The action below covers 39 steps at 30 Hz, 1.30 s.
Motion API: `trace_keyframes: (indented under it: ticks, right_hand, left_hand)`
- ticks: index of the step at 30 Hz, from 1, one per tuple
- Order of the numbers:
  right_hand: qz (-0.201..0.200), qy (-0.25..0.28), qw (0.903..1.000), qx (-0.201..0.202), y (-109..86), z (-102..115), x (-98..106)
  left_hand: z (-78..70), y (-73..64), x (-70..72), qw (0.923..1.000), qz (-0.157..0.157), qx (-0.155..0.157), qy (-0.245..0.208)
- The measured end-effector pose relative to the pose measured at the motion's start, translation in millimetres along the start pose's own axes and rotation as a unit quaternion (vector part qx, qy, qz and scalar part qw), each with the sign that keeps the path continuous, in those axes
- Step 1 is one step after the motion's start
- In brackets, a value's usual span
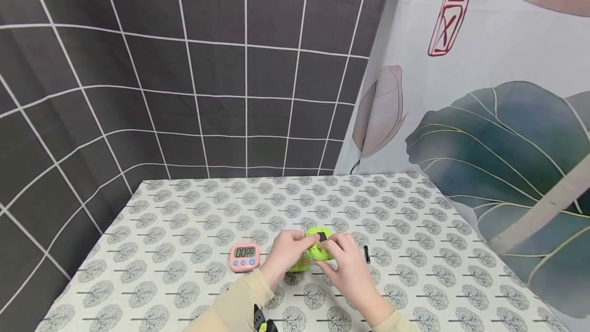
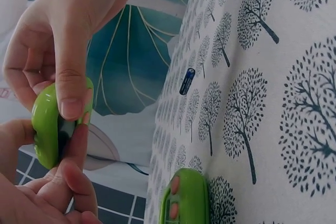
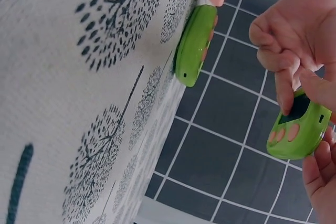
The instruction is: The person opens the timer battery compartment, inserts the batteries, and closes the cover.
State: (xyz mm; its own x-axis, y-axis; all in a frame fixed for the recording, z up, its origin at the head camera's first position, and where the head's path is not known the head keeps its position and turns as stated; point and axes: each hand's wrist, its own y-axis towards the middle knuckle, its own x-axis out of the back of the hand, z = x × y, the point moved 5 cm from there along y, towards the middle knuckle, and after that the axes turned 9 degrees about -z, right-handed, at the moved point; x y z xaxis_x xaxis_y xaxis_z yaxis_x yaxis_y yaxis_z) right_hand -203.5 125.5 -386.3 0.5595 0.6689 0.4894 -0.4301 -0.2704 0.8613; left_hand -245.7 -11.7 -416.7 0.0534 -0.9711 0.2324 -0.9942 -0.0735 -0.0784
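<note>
A bright green digital timer is held up between both hands. Its dark display looks blank in the right wrist view, above small orange buttons. My left hand grips it from the left, with fingertips against the display. From the right, my right hand pinches it, its thumb lying over the edge in the left wrist view. A second green timer lies on the table below the hands, partly hidden in the head view. Right of the right hand lies a small dark battery.
A pink timer with blue buttons, its display reading 00:00, lies left of the left hand. The table wears a tree-print cloth. Behind it hangs a dark grid-pattern curtain; a leaf-print curtain hangs at right.
</note>
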Motion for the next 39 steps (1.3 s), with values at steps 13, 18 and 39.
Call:
trace_keyframes:
  ticks: [13,18,39]
  right_hand:
    - [0.045,0.036,0.9981,-0.022,-1.9,-2,-5]
    - [0.040,0.083,0.9929,-0.075,-1.7,-8,-3]
    - [0.188,0.300,0.8022,-0.481,-7.2,-43,-6]
  left_hand:
    - [0.7,1.1,1.6,0.9997,0.002,-0.018,-0.017]
    - [0.9,1.3,1.8,0.9996,0.004,-0.022,-0.016]
    - [0.0,-0.2,2.9,0.9965,0.047,-0.067,-0.012]
